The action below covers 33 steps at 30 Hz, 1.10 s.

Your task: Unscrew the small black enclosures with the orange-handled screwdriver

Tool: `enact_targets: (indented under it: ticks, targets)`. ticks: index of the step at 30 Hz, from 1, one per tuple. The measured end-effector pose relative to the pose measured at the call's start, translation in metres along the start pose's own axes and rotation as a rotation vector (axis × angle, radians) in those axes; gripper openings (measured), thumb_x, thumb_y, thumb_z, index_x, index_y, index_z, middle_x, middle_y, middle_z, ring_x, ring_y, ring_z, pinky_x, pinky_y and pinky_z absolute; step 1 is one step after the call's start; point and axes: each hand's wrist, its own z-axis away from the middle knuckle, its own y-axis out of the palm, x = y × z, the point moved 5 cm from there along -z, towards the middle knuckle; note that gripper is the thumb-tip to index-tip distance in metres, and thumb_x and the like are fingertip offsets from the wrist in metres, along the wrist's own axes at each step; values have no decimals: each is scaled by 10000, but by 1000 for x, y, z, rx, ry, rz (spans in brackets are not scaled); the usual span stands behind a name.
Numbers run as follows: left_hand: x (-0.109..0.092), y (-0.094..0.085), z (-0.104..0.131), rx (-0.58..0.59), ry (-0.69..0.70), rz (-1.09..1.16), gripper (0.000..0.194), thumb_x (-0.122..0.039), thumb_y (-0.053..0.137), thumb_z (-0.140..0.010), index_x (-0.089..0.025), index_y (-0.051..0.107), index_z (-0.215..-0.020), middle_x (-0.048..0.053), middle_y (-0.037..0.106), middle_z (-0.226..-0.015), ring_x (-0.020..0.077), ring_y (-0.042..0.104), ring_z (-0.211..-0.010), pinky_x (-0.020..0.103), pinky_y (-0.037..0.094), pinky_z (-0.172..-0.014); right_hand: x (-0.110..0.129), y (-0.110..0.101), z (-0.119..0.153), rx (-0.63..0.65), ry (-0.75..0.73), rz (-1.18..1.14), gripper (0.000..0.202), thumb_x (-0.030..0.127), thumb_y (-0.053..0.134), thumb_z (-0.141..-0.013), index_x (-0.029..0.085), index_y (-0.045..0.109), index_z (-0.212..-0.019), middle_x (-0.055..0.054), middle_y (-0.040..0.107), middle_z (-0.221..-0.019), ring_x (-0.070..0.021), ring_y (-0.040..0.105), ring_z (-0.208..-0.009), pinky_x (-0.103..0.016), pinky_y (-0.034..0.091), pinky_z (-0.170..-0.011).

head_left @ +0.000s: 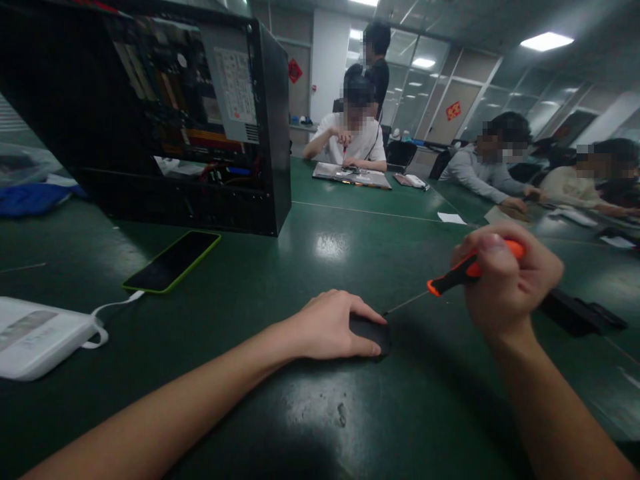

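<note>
My left hand is closed around a small dark, flat-looking block on the green table, thumb on the near side and fingers on the far side. Its exact kind does not show. In my right hand is an orange and black screwdriver, gripped in a fist. The thin shaft slants down to the left, and its tip meets or nearly meets the block's far right edge. Whether the tip touches a screw I cannot make out.
An open computer case stands at the back left. Before it lies a phone cabled to a white power bank. Black items lie right of my right hand. Across the table, several people sit working; one stands behind.
</note>
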Motion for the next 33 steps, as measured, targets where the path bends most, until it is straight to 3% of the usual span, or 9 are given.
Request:
enact_targets:
  ticks: [6,13,25,27,33]
  targets:
    - [-1,1,2,-13,-17,0,456,-473,853,-780,-295,802,-1196,33,774,-1259,321,718,-1148,409,568,-922,11,9,3,184,-92,159,293,344,550,-984,239,585,-712,35,557,-571,-121,498,-487,-276,367,-472]
    - [-2,1,2,-7,-26,15,441,-445,855,-784,-276,797,-1187,29,780,-1257,319,712,-1175,414,554,-956,13,13,5,186,-84,181,286,358,541,-990,253,578,-726,29,559,-575,-136,517,-513,-285,373,-489]
    - [-2,1,1,-24,11,-3,422,-443,846,-799,-282,797,-1185,24,780,-1257,325,716,-1169,426,564,-953,17,27,4,355,-95,180,228,290,543,-975,232,539,-754,51,521,-560,-97,453,-460,-253,332,-471]
    - [-2,1,1,-19,11,-2,422,-443,842,-800,-286,796,-1189,25,776,-1266,325,715,-1173,427,566,-957,26,30,-1,457,-109,195,193,290,567,-971,227,558,-789,59,523,-566,-90,446,-452,-255,321,-476]
    - [-1,1,1,-13,-4,31,414,-425,838,-791,-281,791,-1176,27,795,-1206,320,729,-1138,442,554,-992,52,41,-19,924,-145,288,127,356,629,-951,236,662,-927,24,638,-663,-132,525,-528,-282,318,-512]
